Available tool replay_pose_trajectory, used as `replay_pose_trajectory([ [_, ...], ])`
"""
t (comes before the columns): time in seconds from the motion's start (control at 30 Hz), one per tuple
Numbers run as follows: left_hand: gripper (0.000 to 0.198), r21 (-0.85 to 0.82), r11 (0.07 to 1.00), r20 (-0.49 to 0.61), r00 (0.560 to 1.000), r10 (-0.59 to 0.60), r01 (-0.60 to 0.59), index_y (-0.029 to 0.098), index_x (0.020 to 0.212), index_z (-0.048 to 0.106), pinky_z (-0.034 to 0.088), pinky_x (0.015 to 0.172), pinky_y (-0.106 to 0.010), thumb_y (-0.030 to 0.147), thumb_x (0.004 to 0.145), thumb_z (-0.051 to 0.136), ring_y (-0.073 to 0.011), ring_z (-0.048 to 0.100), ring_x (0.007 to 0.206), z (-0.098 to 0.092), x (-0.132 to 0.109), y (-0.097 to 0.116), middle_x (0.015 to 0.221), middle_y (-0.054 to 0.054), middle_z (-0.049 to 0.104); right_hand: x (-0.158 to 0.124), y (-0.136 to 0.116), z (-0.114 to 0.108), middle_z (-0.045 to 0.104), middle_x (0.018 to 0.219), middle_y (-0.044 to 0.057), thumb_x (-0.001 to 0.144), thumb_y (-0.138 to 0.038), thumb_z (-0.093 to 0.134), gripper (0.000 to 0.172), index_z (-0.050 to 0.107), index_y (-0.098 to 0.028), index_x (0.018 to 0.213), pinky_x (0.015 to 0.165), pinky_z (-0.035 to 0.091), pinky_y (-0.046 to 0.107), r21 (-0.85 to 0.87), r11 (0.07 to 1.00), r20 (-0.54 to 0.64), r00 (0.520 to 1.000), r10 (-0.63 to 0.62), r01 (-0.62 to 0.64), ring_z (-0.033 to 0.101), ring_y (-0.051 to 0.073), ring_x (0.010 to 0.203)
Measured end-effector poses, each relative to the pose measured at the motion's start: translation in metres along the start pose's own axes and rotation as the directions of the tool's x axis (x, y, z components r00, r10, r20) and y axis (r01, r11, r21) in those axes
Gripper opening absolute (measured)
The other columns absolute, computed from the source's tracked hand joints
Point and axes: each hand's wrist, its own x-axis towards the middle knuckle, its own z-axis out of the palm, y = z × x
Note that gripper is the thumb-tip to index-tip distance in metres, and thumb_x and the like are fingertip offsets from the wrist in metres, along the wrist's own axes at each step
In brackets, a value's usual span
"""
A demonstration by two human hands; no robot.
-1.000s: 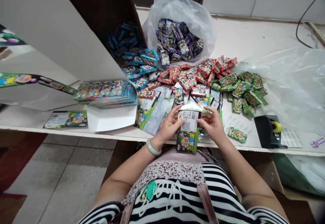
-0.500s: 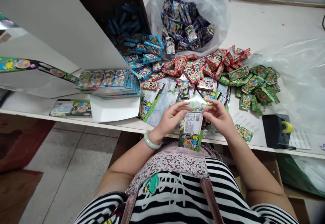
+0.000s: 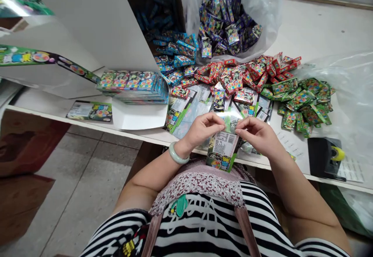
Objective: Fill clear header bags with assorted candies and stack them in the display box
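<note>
Both forearms reach in from the sides and angle toward each other in front of the body, elbows bent and out wide, so that the two hands nearly meet just above the table's near edge (image 3: 151,137). The left hand (image 3: 204,131), with a pale green bangle (image 3: 178,154) at its wrist, has its fingers curled inward, and its thumb and forefinger come together in a narrow pinch. The right hand (image 3: 258,134) mirrors it, wrist bent inward and thumb tip close under the forefinger. Between them they hold the clear upper part of a printed packet (image 3: 223,146), the two pinches a little apart; exactly how much film each one grips cannot be told. The packet's labelled, black-and-green lower part hangs tilted below the fingers, in front of the floral apron (image 3: 201,183). Beyond the hands, more flat packets (image 3: 177,111) lie on the table, with red candy boxes (image 3: 233,80) heaped behind and partly over them. Green candy boxes (image 3: 303,97) are piled to the right, near a black tape dispenser (image 3: 319,158) standing on the forearm's outer side.
</note>
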Motion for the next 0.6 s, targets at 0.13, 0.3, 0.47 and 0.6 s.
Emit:
replay_pose_trajectory([
  [0.13,0.019,0.031,0.998,0.126,0.991,0.047,-0.051,0.018,0.079,0.069,0.056,0.085,-0.032,0.035,0.087,0.072,-0.0145,0.069,0.089,-0.012,-0.008,-0.001,0.093,-0.006,0.074,-0.011,0.000,0.001,0.072,0.090,0.005,0.089,-0.036,0.068,0.015,0.067,-0.022,0.085,0.072,0.055,0.031,-0.122,0.984,0.044,0.991,-0.129,0.133,0.068,0.017,0.084],
  [0.3,0.020,0.057,0.995,0.149,0.986,0.069,-0.078,0.018,0.090,0.068,0.057,0.085,-0.031,0.036,0.085,0.076,-0.0152,0.069,0.091,-0.015,-0.014,-0.011,0.094,-0.005,0.072,-0.026,0.008,0.011,0.071,0.097,0.005,0.090,-0.023,0.066,0.005,0.066,-0.024,0.095,0.077,0.057,0.034,-0.331,0.887,-0.041,0.934,-0.355,0.322,0.067,0.018,0.094],
  [0.47,0.025,0.076,0.996,0.128,0.991,0.037,-0.047,0.022,0.108,0.064,0.056,0.082,-0.028,0.031,0.087,0.073,-0.0146,0.068,0.094,-0.008,-0.011,-0.019,0.099,-0.004,0.069,-0.029,0.023,0.016,0.068,0.098,0.005,0.092,-0.021,0.063,0.004,0.063,-0.024,0.095,0.069,0.057,0.032,-0.288,0.917,-0.131,0.937,-0.323,0.276,0.066,0.017,0.090],
  [0.6,0.014,0.197,0.978,0.128,0.991,0.049,-0.074,0.019,0.094,0.068,0.055,0.081,-0.028,0.032,0.089,0.070,-0.0139,0.065,0.089,-0.005,-0.007,-0.018,0.092,-0.005,0.069,-0.028,0.032,0.021,0.067,0.099,0.006,0.091,-0.024,0.062,0.003,0.063,-0.023,0.094,0.072,0.057,0.033,-0.215,0.947,-0.186,0.942,-0.278,0.237,0.065,0.018,0.092],
])
